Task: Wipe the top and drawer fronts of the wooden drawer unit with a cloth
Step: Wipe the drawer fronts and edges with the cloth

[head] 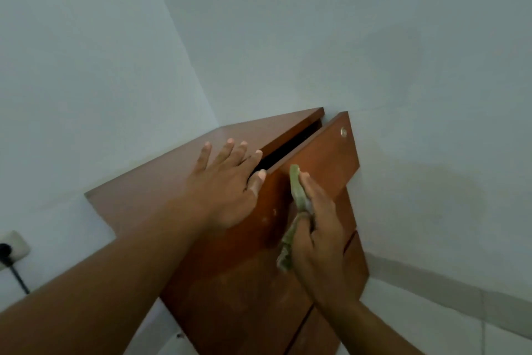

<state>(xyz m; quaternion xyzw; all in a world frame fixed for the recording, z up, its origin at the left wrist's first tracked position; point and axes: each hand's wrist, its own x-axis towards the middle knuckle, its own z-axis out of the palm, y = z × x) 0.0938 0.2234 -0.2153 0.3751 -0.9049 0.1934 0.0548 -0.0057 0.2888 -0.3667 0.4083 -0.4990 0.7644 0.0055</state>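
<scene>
My left hand [230,182] lies flat, fingers spread, on the drawer unit [161,182] top's front edge. My right hand [316,228] grips the green cloth [298,196] against the top drawer front [325,164], which stands ajar.

We count one wooden drawer unit [161,182], one top drawer [319,164] standing ajar, one round lock [343,132] near its far corner, one green cloth [298,196], two hands and one wall socket [14,245].

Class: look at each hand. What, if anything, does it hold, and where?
The right hand presses a green cloth against the top drawer front, bunched under its palm. The left hand holds nothing.
</scene>
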